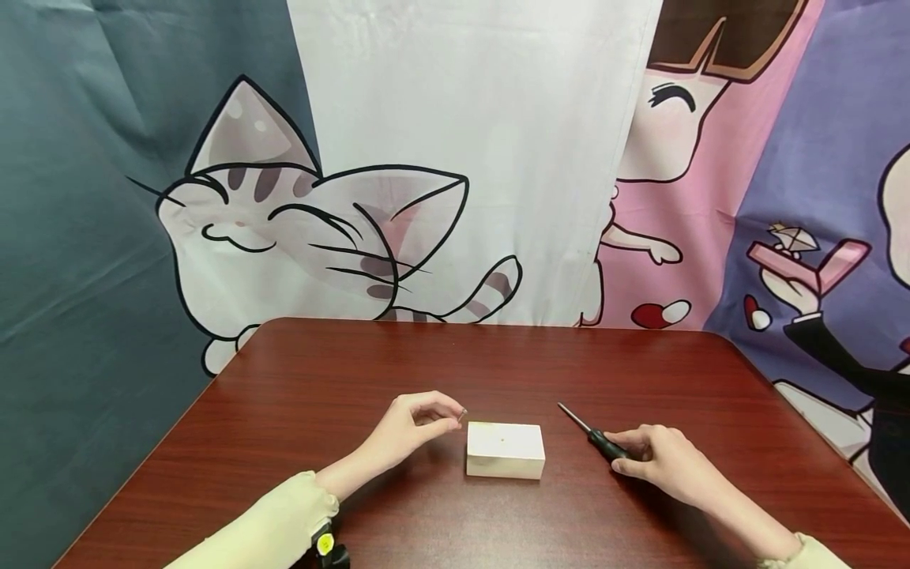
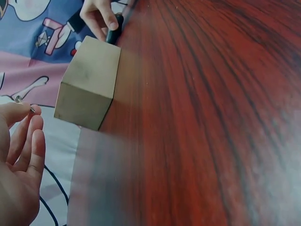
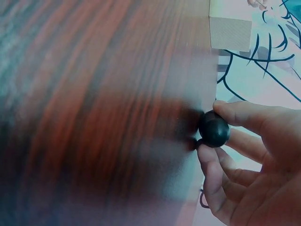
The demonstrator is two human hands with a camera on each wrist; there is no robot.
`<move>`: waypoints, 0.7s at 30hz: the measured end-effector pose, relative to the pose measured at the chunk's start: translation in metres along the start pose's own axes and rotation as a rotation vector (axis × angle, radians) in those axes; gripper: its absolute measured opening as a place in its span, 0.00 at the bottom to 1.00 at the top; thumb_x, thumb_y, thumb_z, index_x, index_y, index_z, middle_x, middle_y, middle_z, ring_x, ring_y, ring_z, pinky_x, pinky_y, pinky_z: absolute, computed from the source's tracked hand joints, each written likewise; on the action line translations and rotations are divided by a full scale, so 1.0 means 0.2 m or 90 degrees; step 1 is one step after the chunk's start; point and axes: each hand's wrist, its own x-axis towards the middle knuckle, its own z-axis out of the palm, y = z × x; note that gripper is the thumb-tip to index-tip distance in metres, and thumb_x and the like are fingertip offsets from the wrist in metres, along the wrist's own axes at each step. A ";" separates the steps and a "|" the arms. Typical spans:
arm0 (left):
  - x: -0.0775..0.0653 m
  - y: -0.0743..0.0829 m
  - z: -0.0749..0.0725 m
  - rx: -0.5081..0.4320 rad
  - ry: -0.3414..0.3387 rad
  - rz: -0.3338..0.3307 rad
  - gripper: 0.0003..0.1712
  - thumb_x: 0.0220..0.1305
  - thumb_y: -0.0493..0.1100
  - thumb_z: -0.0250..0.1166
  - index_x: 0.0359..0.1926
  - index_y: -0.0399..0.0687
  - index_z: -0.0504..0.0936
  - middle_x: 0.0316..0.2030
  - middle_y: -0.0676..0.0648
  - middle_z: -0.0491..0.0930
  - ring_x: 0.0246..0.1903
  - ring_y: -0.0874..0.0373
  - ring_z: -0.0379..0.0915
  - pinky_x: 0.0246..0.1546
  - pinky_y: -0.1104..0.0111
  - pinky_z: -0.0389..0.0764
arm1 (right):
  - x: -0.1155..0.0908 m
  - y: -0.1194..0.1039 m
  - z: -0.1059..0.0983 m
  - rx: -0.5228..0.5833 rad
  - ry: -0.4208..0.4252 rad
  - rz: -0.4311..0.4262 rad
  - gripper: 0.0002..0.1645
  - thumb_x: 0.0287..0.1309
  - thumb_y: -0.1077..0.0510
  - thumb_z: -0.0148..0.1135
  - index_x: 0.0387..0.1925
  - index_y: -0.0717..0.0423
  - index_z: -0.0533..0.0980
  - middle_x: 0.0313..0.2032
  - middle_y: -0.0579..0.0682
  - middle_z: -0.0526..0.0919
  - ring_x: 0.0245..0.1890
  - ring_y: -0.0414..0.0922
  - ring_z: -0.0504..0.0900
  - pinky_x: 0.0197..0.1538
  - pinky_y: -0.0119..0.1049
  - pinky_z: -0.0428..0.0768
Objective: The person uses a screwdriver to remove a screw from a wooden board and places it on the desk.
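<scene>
Between thumb and fingertip my left hand (image 1: 415,423) pinches a small metal screw (image 2: 32,109). A rounded, shiny end stands above the thumb in the left wrist view, and the thin tip shows on the other side. Just right of these fingertips a pale wooden block (image 1: 505,452) lies on the table, with a small dark mark on its top face. Farther right, my right hand (image 1: 664,458) grips the black handle of a screwdriver (image 1: 604,445). Its metal shaft points away and to the left; in the right wrist view the handle's round end (image 3: 215,129) faces the camera.
The reddish-brown wooden table (image 1: 398,356) runs to a rounded far edge. Behind it hangs a cloth backdrop (image 1: 483,103) with cartoon drawings. A black strap device with a yellow dot (image 1: 325,544) is on the left wrist.
</scene>
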 end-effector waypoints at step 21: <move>-0.11 -0.09 -0.16 0.141 0.058 -0.027 0.10 0.63 0.40 0.69 0.46 0.54 0.88 0.43 0.51 0.88 0.40 0.65 0.83 0.41 0.74 0.84 | -0.01 -0.01 0.01 0.001 0.002 0.020 0.25 0.51 0.48 0.74 0.52 0.50 0.84 0.38 0.45 0.88 0.26 0.27 0.72 0.28 0.25 0.71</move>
